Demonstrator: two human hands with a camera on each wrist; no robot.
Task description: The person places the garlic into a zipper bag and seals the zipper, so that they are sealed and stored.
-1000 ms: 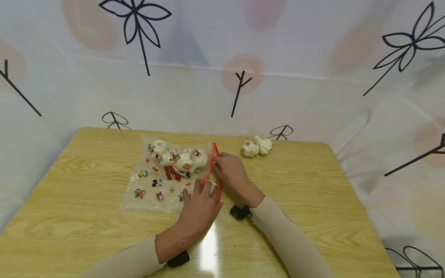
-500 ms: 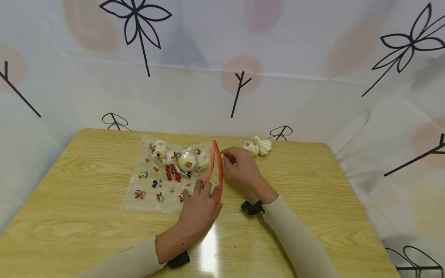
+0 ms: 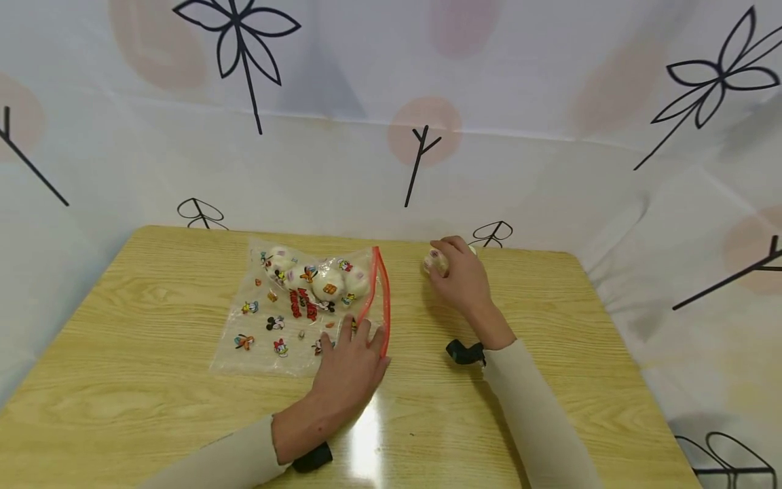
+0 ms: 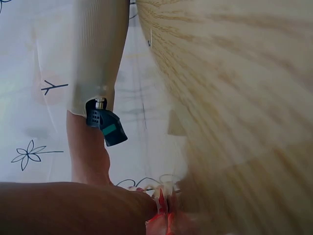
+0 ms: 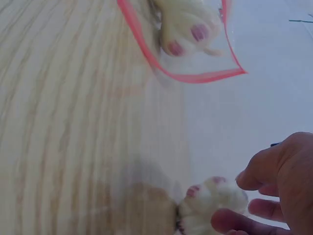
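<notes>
The right hand (image 3: 459,275) is curled round a garlic bulb (image 3: 435,261) at its fingertips; a weak pinch may drop it. The bag (image 3: 305,305), beneath the flat left hand (image 3: 351,367), could slip.

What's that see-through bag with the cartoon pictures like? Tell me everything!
The bag is clear, thin plastic printed with small colourful cartoon characters, with a red zip strip along its right edge. That mouth stands open. It lies flat on the wooden table, towards the back left. Several white garlic bulbs are bunched in its far part, while the near part is flat. The left hand rests on its near right corner by the zip; the right hand is away from it.
</notes>
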